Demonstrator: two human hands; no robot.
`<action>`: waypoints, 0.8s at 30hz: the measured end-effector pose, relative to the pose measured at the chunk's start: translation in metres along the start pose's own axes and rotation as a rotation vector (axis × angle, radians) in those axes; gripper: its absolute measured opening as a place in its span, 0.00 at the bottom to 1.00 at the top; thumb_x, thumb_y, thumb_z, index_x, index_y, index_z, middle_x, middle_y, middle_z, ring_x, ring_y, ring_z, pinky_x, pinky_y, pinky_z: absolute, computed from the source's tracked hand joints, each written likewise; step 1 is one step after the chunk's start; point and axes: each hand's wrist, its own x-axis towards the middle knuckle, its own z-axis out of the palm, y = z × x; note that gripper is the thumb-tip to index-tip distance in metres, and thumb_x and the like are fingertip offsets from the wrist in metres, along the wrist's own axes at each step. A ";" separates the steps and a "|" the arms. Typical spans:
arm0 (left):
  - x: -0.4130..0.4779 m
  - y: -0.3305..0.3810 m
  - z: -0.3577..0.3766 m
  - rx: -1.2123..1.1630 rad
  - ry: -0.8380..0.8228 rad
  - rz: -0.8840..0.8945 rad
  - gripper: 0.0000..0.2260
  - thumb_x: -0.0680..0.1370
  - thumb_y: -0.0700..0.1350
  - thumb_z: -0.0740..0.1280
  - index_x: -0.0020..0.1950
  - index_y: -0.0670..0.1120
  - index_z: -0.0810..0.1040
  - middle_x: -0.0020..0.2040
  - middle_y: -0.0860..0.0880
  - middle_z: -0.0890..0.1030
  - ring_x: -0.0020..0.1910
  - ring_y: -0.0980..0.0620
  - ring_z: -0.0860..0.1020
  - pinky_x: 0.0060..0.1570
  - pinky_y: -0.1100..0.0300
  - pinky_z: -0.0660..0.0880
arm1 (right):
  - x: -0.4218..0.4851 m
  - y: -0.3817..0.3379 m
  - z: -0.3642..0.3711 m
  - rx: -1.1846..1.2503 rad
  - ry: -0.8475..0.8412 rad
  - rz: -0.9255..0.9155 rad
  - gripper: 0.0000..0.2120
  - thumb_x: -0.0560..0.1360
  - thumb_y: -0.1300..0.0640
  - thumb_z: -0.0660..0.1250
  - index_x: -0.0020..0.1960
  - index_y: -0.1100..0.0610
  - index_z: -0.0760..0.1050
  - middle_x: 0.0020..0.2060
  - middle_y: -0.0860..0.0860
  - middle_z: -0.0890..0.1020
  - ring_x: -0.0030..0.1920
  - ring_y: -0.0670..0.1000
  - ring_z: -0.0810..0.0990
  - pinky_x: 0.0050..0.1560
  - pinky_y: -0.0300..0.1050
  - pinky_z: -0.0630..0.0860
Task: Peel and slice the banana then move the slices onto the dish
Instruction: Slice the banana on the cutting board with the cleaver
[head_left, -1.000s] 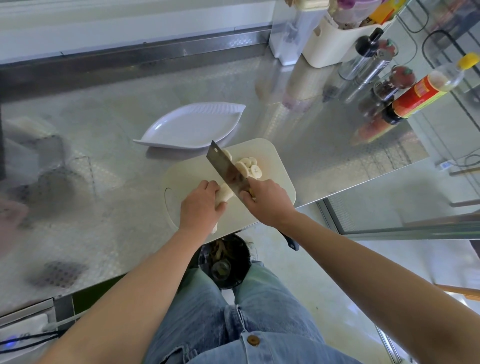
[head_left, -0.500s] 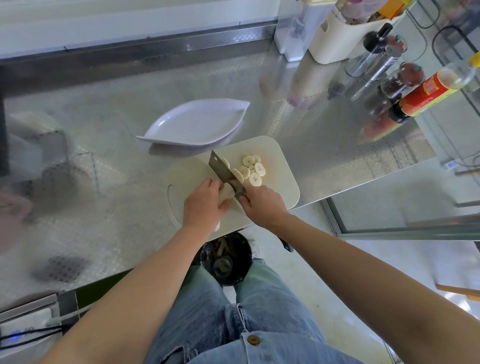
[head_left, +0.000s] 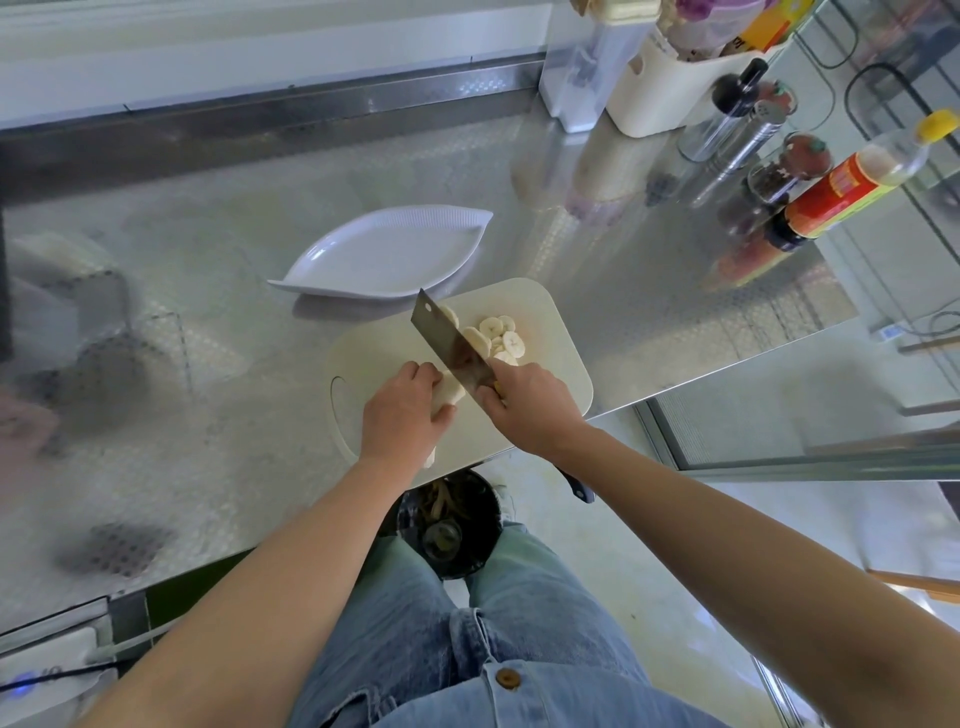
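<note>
One banana (head_left: 451, 396), one cleaver (head_left: 445, 338), one dish (head_left: 384, 254) — several slices (head_left: 501, 328).

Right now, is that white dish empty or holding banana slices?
Empty. The dish shows only bare white surface; the slices all lie on the cutting board.

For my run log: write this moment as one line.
step: slicing | left hand holds banana | right hand grips cleaver | slices on board | dish: no slices
</note>
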 end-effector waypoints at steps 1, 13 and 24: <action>0.000 0.000 0.000 -0.001 0.000 0.000 0.15 0.75 0.52 0.68 0.57 0.45 0.75 0.52 0.49 0.76 0.46 0.47 0.77 0.38 0.54 0.75 | 0.000 0.000 0.000 -0.002 -0.003 0.001 0.09 0.80 0.52 0.56 0.43 0.54 0.62 0.33 0.53 0.70 0.35 0.57 0.70 0.34 0.46 0.63; 0.000 -0.001 0.000 -0.057 0.018 -0.002 0.13 0.74 0.52 0.70 0.54 0.47 0.75 0.48 0.50 0.76 0.43 0.47 0.77 0.38 0.52 0.75 | 0.002 0.002 0.022 0.023 -0.080 0.068 0.08 0.80 0.53 0.56 0.45 0.57 0.67 0.34 0.54 0.72 0.36 0.57 0.71 0.35 0.45 0.64; 0.000 0.000 -0.001 -0.022 0.002 -0.005 0.14 0.74 0.51 0.68 0.56 0.45 0.75 0.51 0.49 0.76 0.45 0.45 0.78 0.39 0.52 0.76 | 0.001 0.000 0.000 0.047 0.028 0.006 0.09 0.79 0.53 0.57 0.47 0.58 0.70 0.32 0.52 0.71 0.34 0.56 0.70 0.30 0.43 0.59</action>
